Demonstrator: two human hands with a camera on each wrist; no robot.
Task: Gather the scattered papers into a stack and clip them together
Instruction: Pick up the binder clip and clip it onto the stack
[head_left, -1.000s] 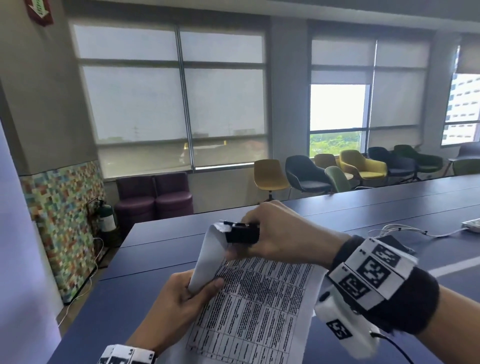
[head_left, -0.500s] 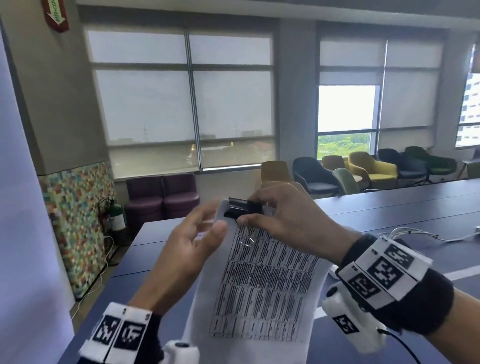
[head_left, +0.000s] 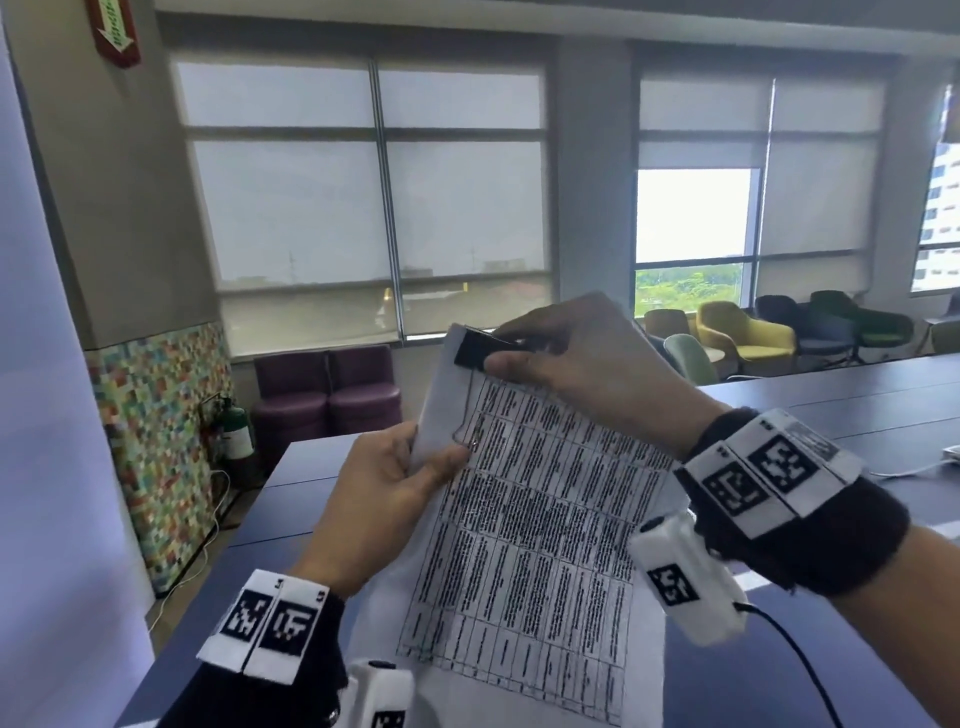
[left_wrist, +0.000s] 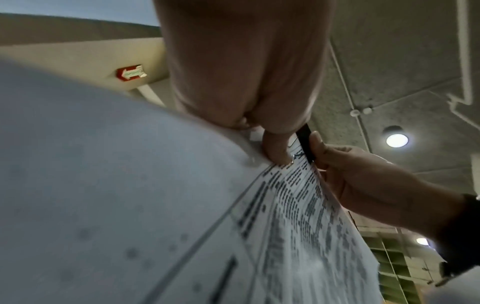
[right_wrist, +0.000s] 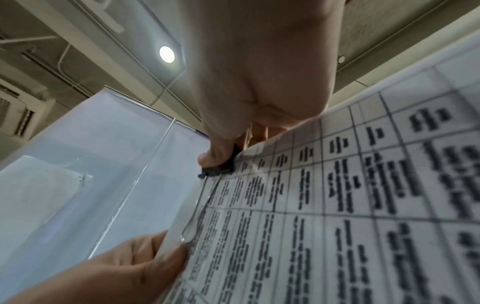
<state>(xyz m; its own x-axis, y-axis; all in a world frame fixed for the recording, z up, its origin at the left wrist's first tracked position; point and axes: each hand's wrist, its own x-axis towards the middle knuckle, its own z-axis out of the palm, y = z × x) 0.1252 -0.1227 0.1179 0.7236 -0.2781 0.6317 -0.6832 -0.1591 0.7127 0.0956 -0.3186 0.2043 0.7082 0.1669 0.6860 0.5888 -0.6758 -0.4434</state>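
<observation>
The papers (head_left: 524, 525) are held up in the air above the tabletop (head_left: 857, 415), with a black clip (head_left: 474, 349) seated on their top left corner. The right hand (head_left: 587, 364) pinches that clip between thumb and fingers, while the left hand (head_left: 384, 499), just below the clip, grips the sheets' left edge. The sheets are likely light, limp and prone to slipping apart, so hold close to the clip; its spring probably needs a firm squeeze.
</observation>
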